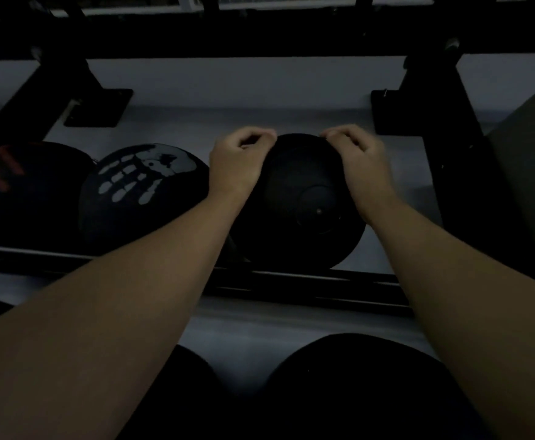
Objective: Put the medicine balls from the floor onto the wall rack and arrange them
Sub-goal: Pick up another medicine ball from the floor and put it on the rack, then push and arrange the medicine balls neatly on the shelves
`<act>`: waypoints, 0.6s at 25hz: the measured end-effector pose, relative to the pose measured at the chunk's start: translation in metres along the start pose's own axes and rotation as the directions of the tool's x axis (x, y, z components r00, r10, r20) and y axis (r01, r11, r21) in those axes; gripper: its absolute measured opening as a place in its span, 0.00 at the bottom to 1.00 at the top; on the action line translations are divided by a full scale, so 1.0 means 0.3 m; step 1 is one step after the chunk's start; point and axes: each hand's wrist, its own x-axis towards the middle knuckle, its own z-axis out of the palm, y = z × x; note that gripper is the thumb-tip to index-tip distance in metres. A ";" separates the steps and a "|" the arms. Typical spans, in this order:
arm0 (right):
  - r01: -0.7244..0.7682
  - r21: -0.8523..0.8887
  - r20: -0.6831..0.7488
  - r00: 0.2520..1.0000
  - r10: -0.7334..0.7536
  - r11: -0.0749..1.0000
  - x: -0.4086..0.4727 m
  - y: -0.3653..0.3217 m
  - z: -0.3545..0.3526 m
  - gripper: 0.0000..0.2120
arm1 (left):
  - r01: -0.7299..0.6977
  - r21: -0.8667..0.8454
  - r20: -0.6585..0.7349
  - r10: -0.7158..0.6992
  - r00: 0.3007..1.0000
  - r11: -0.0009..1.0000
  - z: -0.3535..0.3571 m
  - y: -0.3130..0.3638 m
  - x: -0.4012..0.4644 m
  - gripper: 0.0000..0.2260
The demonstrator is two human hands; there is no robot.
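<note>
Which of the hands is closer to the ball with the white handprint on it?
Left. The left hand rests on the plain black ball, right beside the handprint ball; the right hand is on the plain ball's far side.

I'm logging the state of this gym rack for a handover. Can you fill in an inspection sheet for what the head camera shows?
Surface: rack rail, dark metal bars, with balls sitting on it; grey wall behind.
Job's things: plain ball on the rail; handprint ball to its left, then red-lettered ball; two more dark balls lower down.
Clutter: nothing seen.
Grippers: left hand and right hand, fingers curled, on the plain ball's top sides.
Cables: nothing seen.
Surroundings: rack upright at right; dim lighting hides detail.
</note>
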 end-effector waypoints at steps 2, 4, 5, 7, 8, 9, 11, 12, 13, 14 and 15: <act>-0.023 -0.156 0.094 0.995 0.038 0.988 0.002 0.016 0.014 0.10 | 0.010 0.062 -0.007 -0.009 1.000 0.998 0.015 -0.020 0.017 0.12; -0.107 -0.246 0.167 0.974 0.150 0.963 0.006 0.049 0.020 0.18 | 0.044 0.129 0.058 -0.052 0.997 0.991 0.019 -0.029 0.000 0.18; -0.149 -0.291 0.198 0.957 0.212 0.945 0.004 0.069 0.022 0.25 | 0.069 0.185 0.126 -0.093 0.988 0.980 0.024 -0.041 -0.021 0.21; -0.213 -0.359 0.208 0.931 0.301 0.909 -0.013 0.116 0.036 0.35 | 0.102 0.290 0.273 -0.185 0.944 0.952 0.032 -0.091 -0.060 0.32; -0.221 -0.374 0.212 0.925 0.315 0.901 -0.026 0.142 0.044 0.35 | 0.130 0.307 0.307 -0.227 0.924 0.943 0.034 -0.120 -0.073 0.38; -0.220 -0.382 0.221 0.921 0.320 0.897 -0.036 0.167 0.052 0.34 | 0.162 0.303 0.312 -0.258 0.914 0.939 0.037 -0.148 -0.080 0.43; -0.217 -0.373 0.223 0.923 0.314 0.902 -0.051 0.196 0.062 0.32 | 0.196 0.283 0.287 -0.278 0.917 0.939 0.039 -0.186 -0.076 0.43; -0.223 -0.364 0.219 0.923 0.316 0.904 -0.051 0.201 0.064 0.32 | 0.203 0.282 0.274 -0.281 0.919 0.938 0.039 -0.192 -0.072 0.42; -0.226 -0.358 0.220 0.922 0.318 0.906 -0.052 0.200 0.064 0.33 | 0.208 0.285 0.269 -0.286 0.920 0.936 0.038 -0.192 -0.071 0.41; -0.227 -0.356 0.224 0.921 0.318 0.906 -0.051 0.194 0.062 0.33 | 0.207 0.288 0.269 -0.287 0.919 0.935 0.038 -0.190 -0.072 0.41; -0.224 -0.360 0.225 0.921 0.318 0.906 -0.050 0.189 0.061 0.32 | 0.204 0.293 0.274 -0.286 0.918 0.934 0.038 -0.187 -0.075 0.41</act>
